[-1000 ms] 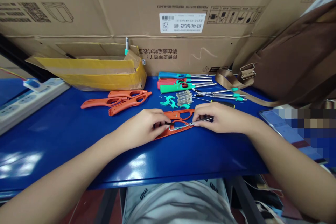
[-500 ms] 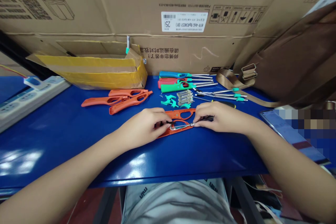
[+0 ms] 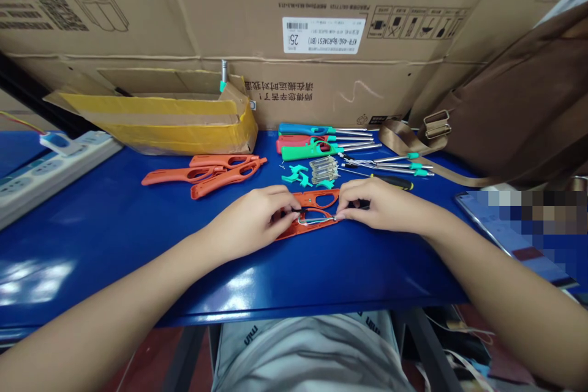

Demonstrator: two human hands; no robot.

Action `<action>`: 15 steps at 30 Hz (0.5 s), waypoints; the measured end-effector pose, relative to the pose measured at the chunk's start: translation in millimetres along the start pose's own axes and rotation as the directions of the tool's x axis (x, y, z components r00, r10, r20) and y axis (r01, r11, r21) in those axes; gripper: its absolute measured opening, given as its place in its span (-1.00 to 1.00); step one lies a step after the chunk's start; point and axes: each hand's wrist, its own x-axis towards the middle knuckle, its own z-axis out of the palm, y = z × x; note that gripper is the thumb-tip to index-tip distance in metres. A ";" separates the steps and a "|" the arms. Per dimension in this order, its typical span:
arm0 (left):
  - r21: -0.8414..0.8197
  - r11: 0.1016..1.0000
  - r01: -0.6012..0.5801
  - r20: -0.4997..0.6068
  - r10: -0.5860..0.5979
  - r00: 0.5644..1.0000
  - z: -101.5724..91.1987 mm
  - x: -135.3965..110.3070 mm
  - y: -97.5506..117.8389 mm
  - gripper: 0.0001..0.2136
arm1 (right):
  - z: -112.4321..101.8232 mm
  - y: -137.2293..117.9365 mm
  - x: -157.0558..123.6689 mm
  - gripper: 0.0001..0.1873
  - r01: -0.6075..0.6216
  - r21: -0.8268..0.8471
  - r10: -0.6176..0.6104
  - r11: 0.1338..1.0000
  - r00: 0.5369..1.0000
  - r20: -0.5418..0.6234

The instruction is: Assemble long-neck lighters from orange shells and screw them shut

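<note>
- Taking the near orange shell (image 3: 293, 232) as the clock's centre, with twelve pointing away from the person: it is lying on the blue worktop (image 3: 285, 282), between the hands.
- The far orange shell (image 3: 305, 198) is lying just beside it at twelve.
- The left hand (image 3: 269, 220) is coming in from eight; its fingers are pinching a small black part (image 3: 298, 211) over the near shell.
- The right hand (image 3: 374, 205) is reaching in from three; its fingers are closing on a slim metal-tipped piece (image 3: 337, 218), mostly hidden, at the shell's right end.
- Thin pale wires (image 3: 315, 220) are running between the two sets of fingertips.
- Further out at twelve, small turquoise parts (image 3: 294, 176) are lying, with clear tanks (image 3: 324, 168) resting just right of them.
- Beyond these, blue, red and green lighters (image 3: 296, 152) are lying side by side.
- At two, metal rods (image 3: 395, 163) are resting, with a screwdriver (image 3: 395, 182) lying partly behind the right hand.
- At ten, more orange shells (image 3: 225, 180) are lying in a group, and a yellow-taped box (image 3: 184, 135) is standing beyond.
</note>
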 end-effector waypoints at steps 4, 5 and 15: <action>-0.005 1.000 0.004 -0.014 -0.004 1.000 0.4 0.8 -0.5 -0.88 | 2.8 -0.2 -0.1 -0.86 -0.066 -0.016 0.066 0.998 0.998 -0.023; -0.007 1.000 0.005 -0.017 -0.005 1.000 0.3 0.9 -0.6 -0.88 | 3.2 -1.2 -0.9 -0.87 -0.075 -0.045 0.074 0.996 0.997 -0.032; -0.008 0.995 0.099 -0.070 -0.100 0.993 1.9 -0.3 2.5 -0.87 | 18.5 -18.8 0.5 -0.80 0.037 -0.129 -0.047 0.991 0.996 -0.077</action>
